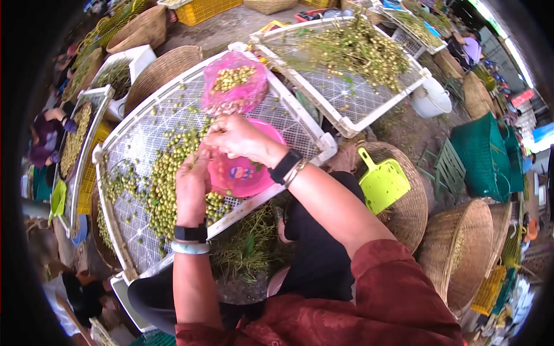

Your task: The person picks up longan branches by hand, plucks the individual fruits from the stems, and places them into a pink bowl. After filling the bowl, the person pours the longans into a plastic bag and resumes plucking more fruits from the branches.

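Observation:
My left hand (193,181) and my right hand (242,138) meet with pinched fingers above a white mesh tray (130,147). What the fingertips hold is too small and covered to make out. Just under my right hand stands a pink bowl (254,181) with a cartoon print on its bottom. Small round yellow-green fruits (167,179) lie heaped on the tray beside my left hand, with some loose ones spread around. Beyond my right hand, a pink plastic bag (254,89) lies open on the tray with paler fruits (234,78) in it.
A second mesh tray (363,104) holds fruit on stems (369,49). To the right are a lime-green dustpan (384,181) on a wicker basket (412,219), a white bucket (430,98) and tall baskets (456,248). Cut stems (245,245) litter the ground. Another person (49,135) sits at left.

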A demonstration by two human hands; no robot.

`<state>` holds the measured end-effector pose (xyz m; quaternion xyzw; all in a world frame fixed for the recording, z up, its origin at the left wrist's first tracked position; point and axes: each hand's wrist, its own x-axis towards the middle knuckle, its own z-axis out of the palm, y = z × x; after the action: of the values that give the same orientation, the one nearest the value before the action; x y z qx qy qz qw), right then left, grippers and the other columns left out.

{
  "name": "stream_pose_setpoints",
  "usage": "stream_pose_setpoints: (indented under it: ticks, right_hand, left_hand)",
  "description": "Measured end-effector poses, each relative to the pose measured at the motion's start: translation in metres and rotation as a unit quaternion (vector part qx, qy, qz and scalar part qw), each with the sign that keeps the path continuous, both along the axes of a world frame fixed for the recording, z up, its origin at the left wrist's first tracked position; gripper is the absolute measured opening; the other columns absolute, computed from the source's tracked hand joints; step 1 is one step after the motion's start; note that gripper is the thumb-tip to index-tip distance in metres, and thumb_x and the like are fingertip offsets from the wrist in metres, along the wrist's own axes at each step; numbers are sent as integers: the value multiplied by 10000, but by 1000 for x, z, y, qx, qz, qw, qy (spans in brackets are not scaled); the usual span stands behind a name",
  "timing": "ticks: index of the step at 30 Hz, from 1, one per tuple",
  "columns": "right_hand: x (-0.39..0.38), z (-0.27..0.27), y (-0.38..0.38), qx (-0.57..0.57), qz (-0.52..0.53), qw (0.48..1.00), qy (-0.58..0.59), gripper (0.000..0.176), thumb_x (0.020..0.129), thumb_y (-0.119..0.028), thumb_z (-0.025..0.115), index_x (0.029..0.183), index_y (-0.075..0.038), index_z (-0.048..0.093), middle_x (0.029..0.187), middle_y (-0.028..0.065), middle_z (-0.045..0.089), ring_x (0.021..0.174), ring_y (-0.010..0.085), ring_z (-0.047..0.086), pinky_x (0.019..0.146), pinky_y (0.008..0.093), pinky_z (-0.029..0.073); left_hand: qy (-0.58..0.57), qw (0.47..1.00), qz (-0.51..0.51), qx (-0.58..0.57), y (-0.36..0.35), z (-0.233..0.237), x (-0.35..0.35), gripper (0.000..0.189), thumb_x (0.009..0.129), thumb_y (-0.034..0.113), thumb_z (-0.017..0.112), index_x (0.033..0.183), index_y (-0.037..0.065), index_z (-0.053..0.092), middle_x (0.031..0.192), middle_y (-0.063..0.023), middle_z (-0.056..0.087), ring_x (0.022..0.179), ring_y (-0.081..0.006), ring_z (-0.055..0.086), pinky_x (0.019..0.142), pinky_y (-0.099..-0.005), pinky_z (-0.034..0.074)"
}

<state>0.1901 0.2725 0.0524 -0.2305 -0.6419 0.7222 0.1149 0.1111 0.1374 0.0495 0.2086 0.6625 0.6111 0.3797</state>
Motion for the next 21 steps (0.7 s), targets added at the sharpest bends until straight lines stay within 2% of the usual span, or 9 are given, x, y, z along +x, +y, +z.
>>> stream_pose_setpoints:
  ticks: [4,7,9,10,12,14,15,18,21]
  right_hand:
    - [7,-6,5,21,-52,998,-1,192,887,-232,621,873,-60,537,613,-63,425,487,16,388,394,181,292]
    - [10,-19,16,-205,-39,971,121,151,937,-252,544,929,-119,474,707,-53,420,467,9,335,374,158,266]
    - [12,-8,13,-238,-54,964,102,166,971,-258,469,920,-101,466,710,-16,438,494,40,375,378,175,272]
    - [12,-5,10,-236,-47,965,101,180,978,-260,446,913,-92,462,717,2,451,504,57,391,385,186,280]
    - [10,-3,4,-226,-58,968,93,165,971,-241,454,911,-88,460,724,9,463,508,64,403,391,188,286]
    - [8,1,-1,-198,-57,974,90,154,969,-226,440,918,-82,458,730,16,470,499,67,416,386,186,292]
    - [8,2,-3,-195,-59,975,94,160,972,-230,434,918,-81,452,724,16,463,489,67,414,377,187,294]
    - [6,1,-7,-150,-49,985,72,144,968,-214,420,947,-73,444,695,14,473,486,58,428,365,187,301]
    - [7,-8,-13,-105,-14,989,100,160,965,-222,419,950,-64,440,695,18,500,499,69,452,372,202,326]
  left_hand:
    - [-72,996,28,44,-5,-1,-6,162,944,202,498,890,84,593,515,115,315,413,-3,216,388,-201,150]
    - [-51,993,88,63,-8,7,-4,154,935,202,518,909,75,601,551,106,385,441,-1,278,409,-189,196]
    - [13,993,81,82,-4,11,3,116,906,166,572,950,66,611,595,97,450,475,3,338,436,-172,248]
    - [46,991,59,109,-2,7,4,117,886,135,608,975,59,615,618,91,482,493,4,366,451,-165,277]
    - [59,985,27,157,8,-6,7,157,838,55,658,989,36,622,723,41,583,565,-13,481,478,-186,428]
    - [88,993,-24,79,7,14,14,292,813,71,698,1084,4,612,720,48,583,593,-41,506,558,-190,416]
    - [34,989,1,147,13,11,20,294,804,96,710,1076,13,637,732,24,598,649,-64,536,602,-216,442]
    - [277,954,47,107,13,8,17,239,791,99,716,1018,36,672,724,-9,604,659,-87,555,613,-251,460]
    - [377,922,45,81,8,6,14,209,774,94,710,977,50,689,731,-71,607,647,-149,590,601,-275,471]
